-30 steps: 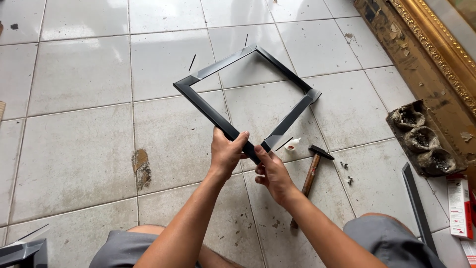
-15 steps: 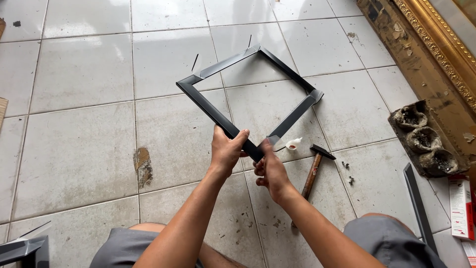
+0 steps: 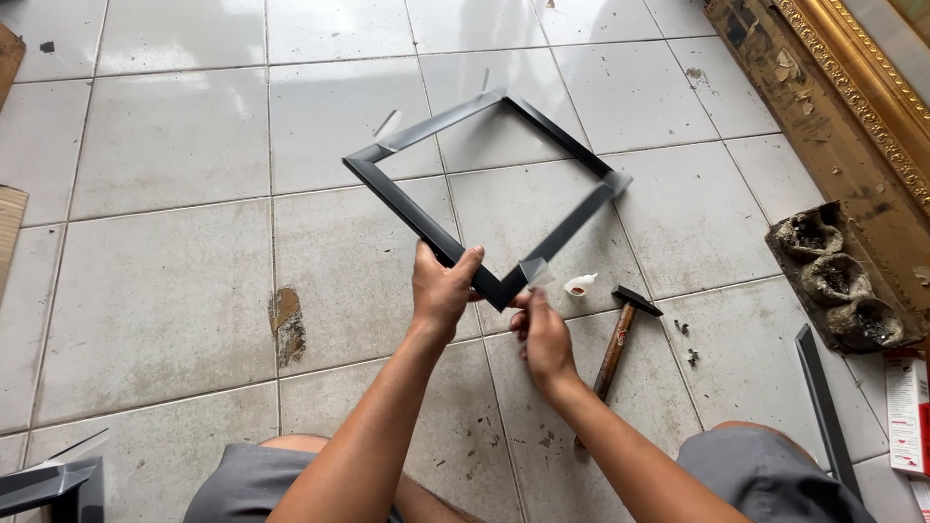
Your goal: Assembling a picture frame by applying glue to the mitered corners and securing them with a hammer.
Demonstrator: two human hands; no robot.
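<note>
A square black frame [image 3: 407,205] made of four mitred strips is held up over the tiled floor, one corner pointing toward me. My left hand [image 3: 443,288] grips the frame's left strip just above that near corner. My right hand [image 3: 542,334] is at the near corner itself, fingers pinching a strip of clear tape [image 3: 535,272] that wraps the joint. Tape also shows at the frame's other corners.
A wooden-handled hammer [image 3: 617,344] and a small white glue tube [image 3: 579,286] lie on the floor by my right hand. A loose black strip [image 3: 823,407] lies at the right, beside a dark moulded block [image 3: 838,281] and a gilded frame [image 3: 852,87]. More black frame pieces [image 3: 48,482] sit bottom left.
The frame has shifted slightly up and right in my hands. My right hand has slid down to the near corner and now pinches the tape there.
</note>
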